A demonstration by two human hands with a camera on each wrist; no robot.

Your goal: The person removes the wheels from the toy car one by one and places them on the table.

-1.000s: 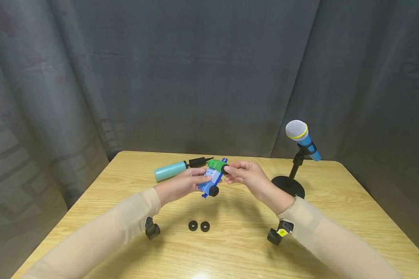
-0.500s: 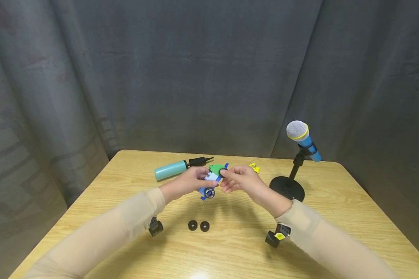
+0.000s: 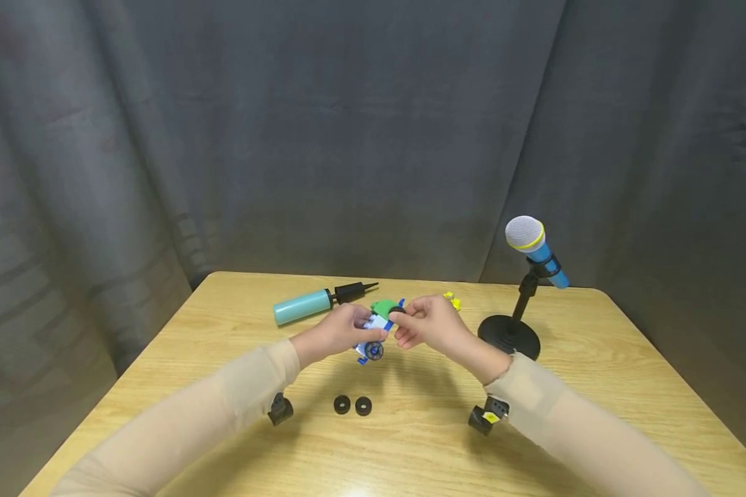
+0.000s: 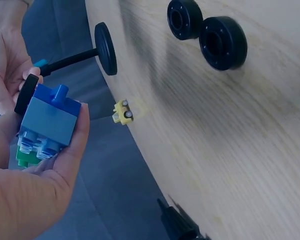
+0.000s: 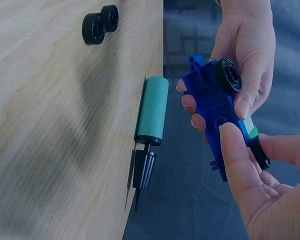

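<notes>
Above the table's middle, my left hand grips a blue building-block toy car with a green block on top. Its blue underside faces the right wrist camera, with a black wheel fitted near one end. At the other end my right hand pinches a second black wheel against the car's side, one finger lying along the underside. Light blue studs show between my left thumb and fingers in the left wrist view. The car's far side is partly hidden by my left hand.
Two loose black wheels lie side by side nearer me. A teal hand pump with a black nozzle lies at the back left. Behind my right hand sits a small yellow toy piece. A toy microphone on a black stand is at the right.
Both hands have lowered slightly and tilted the car, so the near wheel's face now shows. The right hand stays at the other wheel. The yellow piece has come into view behind it.
</notes>
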